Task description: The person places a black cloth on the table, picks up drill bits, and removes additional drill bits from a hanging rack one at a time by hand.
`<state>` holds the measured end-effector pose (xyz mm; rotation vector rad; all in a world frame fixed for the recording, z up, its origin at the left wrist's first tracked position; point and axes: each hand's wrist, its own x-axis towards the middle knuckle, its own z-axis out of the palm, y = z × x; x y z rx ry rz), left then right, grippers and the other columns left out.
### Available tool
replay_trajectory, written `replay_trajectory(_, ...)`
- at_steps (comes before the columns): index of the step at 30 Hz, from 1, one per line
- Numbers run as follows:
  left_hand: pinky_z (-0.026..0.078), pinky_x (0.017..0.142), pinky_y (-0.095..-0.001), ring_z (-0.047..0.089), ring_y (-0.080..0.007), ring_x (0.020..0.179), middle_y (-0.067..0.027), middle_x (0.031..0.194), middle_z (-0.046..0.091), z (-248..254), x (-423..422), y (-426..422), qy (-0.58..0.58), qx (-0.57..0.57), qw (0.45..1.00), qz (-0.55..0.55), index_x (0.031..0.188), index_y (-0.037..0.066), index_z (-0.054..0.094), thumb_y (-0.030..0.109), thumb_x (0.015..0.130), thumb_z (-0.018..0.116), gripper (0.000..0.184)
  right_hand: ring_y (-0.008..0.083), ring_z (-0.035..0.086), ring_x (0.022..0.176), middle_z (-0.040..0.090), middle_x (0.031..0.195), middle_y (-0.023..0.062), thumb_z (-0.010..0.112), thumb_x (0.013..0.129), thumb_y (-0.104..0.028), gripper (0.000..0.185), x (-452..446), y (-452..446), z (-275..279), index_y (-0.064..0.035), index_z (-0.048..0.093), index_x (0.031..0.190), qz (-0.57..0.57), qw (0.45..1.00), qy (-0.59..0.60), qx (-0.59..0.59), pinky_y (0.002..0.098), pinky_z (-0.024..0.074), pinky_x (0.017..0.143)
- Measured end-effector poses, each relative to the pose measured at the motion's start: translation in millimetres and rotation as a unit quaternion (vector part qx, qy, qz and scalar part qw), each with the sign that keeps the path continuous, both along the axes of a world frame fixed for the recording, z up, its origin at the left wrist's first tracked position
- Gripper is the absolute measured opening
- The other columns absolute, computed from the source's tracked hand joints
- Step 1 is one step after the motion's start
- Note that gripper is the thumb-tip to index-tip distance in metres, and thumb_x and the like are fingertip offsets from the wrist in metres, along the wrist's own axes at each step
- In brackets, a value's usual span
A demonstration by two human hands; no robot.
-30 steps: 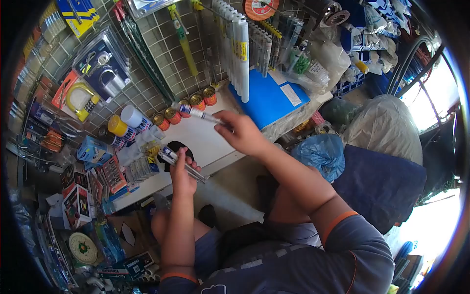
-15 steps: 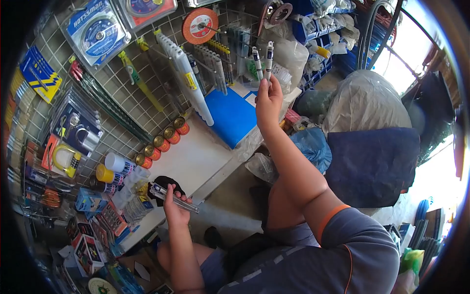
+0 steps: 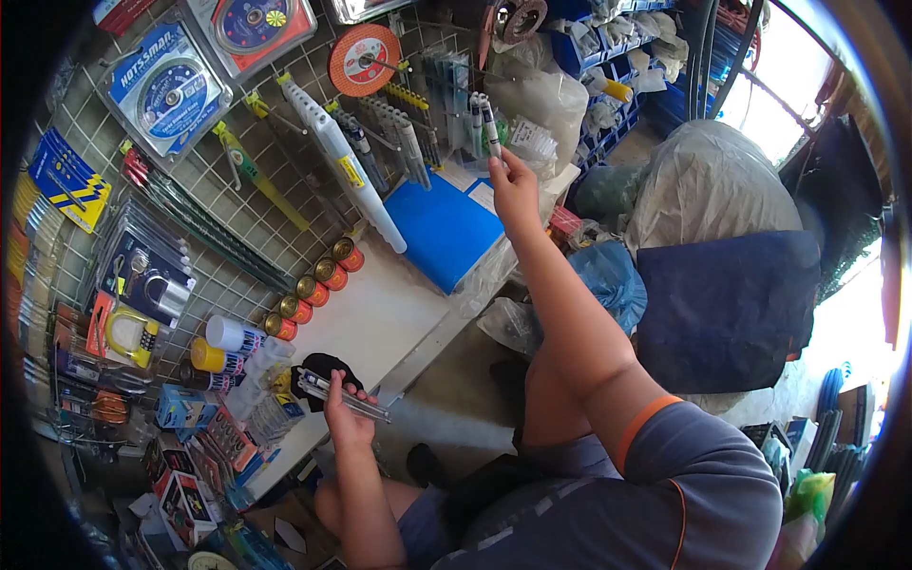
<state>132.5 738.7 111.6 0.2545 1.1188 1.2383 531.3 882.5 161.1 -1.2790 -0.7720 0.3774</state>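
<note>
My right hand [image 3: 516, 193] is raised near the wall rack, its fingers closed on the lower end of a slim packaged drill bit [image 3: 491, 133] with a white and dark label. Just left of it, a similar slim pack [image 3: 476, 116] hangs close to the rack's pegs. Low over the bench edge, my left hand [image 3: 349, 418] grips several slim clear tubes [image 3: 356, 407], which look like more packaged drill bits. A black cloth-like item [image 3: 328, 366] lies behind them on the white bench [image 3: 380, 313].
A wire grid [image 3: 285, 190] carries hanging packs, including a boxed cutting disc [image 3: 171, 90] and an orange disc [image 3: 365, 60]. A blue folder [image 3: 442, 233] and orange cans [image 3: 330, 275] sit on the bench. Grey sacking [image 3: 717, 190] stands to the right.
My right hand has moved slightly left and down, bringing the packaged drill bit closer to the rack's pegs. My left hand still holds the tubes, with little movement.
</note>
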Motion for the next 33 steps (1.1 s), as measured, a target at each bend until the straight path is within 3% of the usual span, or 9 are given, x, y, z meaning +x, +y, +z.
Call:
replay_trajectory(4, 0.040, 0.058, -0.0322, 0.046, -0.0111, 0.061, 0.0046, 0.071, 0.046, -6.9, -0.6, 1.0, 0.013, -0.009, 1.000, -0.003, 0.103, 0.016, 0.057, 0.038, 0.091, 0.069, 0.027, 0.0122, 0.057, 0.066, 0.064, 0.072, 0.0073, 0.066, 0.092, -0.024, 0.040, 6.4, 7.7, 0.9, -0.0070, 0.062, 0.128, -0.027, 0.998, -0.048, -0.026, 0.0303, 0.0460, 0.062)
replay_trajectory(7, 0.038, 0.059, -0.0319, 0.045, -0.0106, 0.060, 0.0062, 0.069, 0.046, -17.1, -2.0, 4.1, 0.019, -0.025, 0.999, -0.010, 0.099, 0.019, 0.058, 0.041, 0.089, 0.069, 0.026, 0.0225, 0.068, 0.078, 0.072, 0.089, 0.0168, 0.065, 0.092, -0.024, 0.039, 1.2, 24.1, 6.2, -0.0080, 0.063, 0.127, -0.061, 0.992, -0.101, -0.046, 0.0342, 0.0505, 0.072)
replay_trajectory(10, 0.037, 0.060, -0.0311, 0.045, -0.0112, 0.061, 0.0062, 0.071, 0.045, -25.7, -4.0, 12.1, 0.024, -0.033, 0.999, -0.013, 0.098, 0.019, 0.057, 0.042, 0.088, 0.070, 0.027, 0.0339, 0.069, 0.094, 0.070, 0.104, 0.0209, 0.064, 0.092, -0.025, 0.038, -2.6, 46.2, 18.3, -0.0103, 0.063, 0.127, -0.052, 0.988, -0.110, -0.092, 0.0384, 0.0514, 0.082)
replay_trajectory(14, 0.041, 0.060, -0.0347, 0.047, -0.0135, 0.063, 0.0037, 0.073, 0.046, -26.5, -5.8, 15.9, 0.041, -0.044, 0.998, 0.004, 0.094, 0.018, 0.058, 0.040, 0.088, 0.071, 0.026, 0.0383, 0.066, 0.098, 0.069, 0.105, 0.0213, 0.064, 0.091, -0.027, 0.036, -3.0, 91.3, 32.2, -0.0110, 0.066, 0.123, -0.052, 0.976, -0.177, -0.114, 0.0440, 0.0518, 0.085)
replay_trajectory(21, 0.039, 0.061, -0.0339, 0.047, -0.0129, 0.061, 0.0040, 0.073, 0.045, -27.1, -10.9, 21.9, 0.054, -0.037, 0.998, 0.013, 0.098, 0.016, 0.055, 0.041, 0.088, 0.071, 0.032, 0.0393, 0.066, 0.095, 0.069, 0.102, 0.0231, 0.065, 0.090, -0.028, 0.034, 1.4, 139.8, 31.3, -0.0113, 0.069, 0.119, -0.016, 0.973, -0.197, -0.116, 0.0453, 0.0515, 0.084)
replay_trajectory(25, 0.040, 0.059, -0.0341, 0.048, -0.0140, 0.063, 0.0029, 0.073, 0.046, -29.7, -15.6, 23.9, 0.044, -0.039, 0.998, 0.019, 0.090, 0.016, 0.050, 0.042, 0.087, 0.071, 0.034, 0.0375, 0.067, 0.092, 0.070, 0.098, 0.0224, 0.064, 0.090, -0.030, 0.036, 5.5, 133.0, 31.9, -0.0097, 0.068, 0.119, -0.005, 0.967, -0.207, -0.148, 0.0444, 0.0520, 0.082)
replay_trajectory(27, 0.041, 0.059, -0.0351, 0.048, -0.0156, 0.065, 0.0016, 0.074, 0.047, -27.1, -14.1, 23.3, 0.034, -0.037, 0.998, 0.025, 0.082, 0.014, 0.047, 0.042, 0.086, 0.072, 0.037, 0.0363, 0.067, 0.088, 0.070, 0.094, 0.0209, 0.062, 0.090, -0.030, 0.033, 4.1, 116.9, 23.6, -0.0086, 0.070, 0.114, -0.059, 0.975, -0.184, -0.109, 0.0429, 0.0521, 0.079)
replay_trajectory(29, 0.041, 0.058, -0.0352, 0.049, -0.0156, 0.065, 0.0010, 0.075, 0.048, -16.1, -8.4, 19.6, 0.023, -0.015, 0.999, 0.023, 0.087, 0.015, 0.047, 0.052, 0.089, 0.066, 0.042, 0.0350, 0.068, 0.084, 0.071, 0.090, 0.0193, 0.061, 0.091, -0.031, 0.031, -1.1, 92.8, 21.2, -0.0074, 0.071, 0.108, -0.117, 0.977, -0.166, -0.065, 0.0414, 0.0521, 0.076)
replay_trajectory(33, 0.042, 0.059, -0.0357, 0.049, -0.0162, 0.067, 0.0008, 0.077, 0.047, -25.6, -14.8, 16.0, -0.008, -0.017, 0.999, 0.030, 0.092, 0.015, 0.046, 0.062, 0.091, 0.056, 0.048, 0.0233, 0.064, 0.070, 0.068, 0.077, 0.0125, 0.057, 0.095, -0.026, 0.026, -22.1, 28.0, 34.6, -0.0030, 0.070, 0.095, -0.052, 0.994, -0.091, 0.000, 0.0355, 0.0497, 0.068)
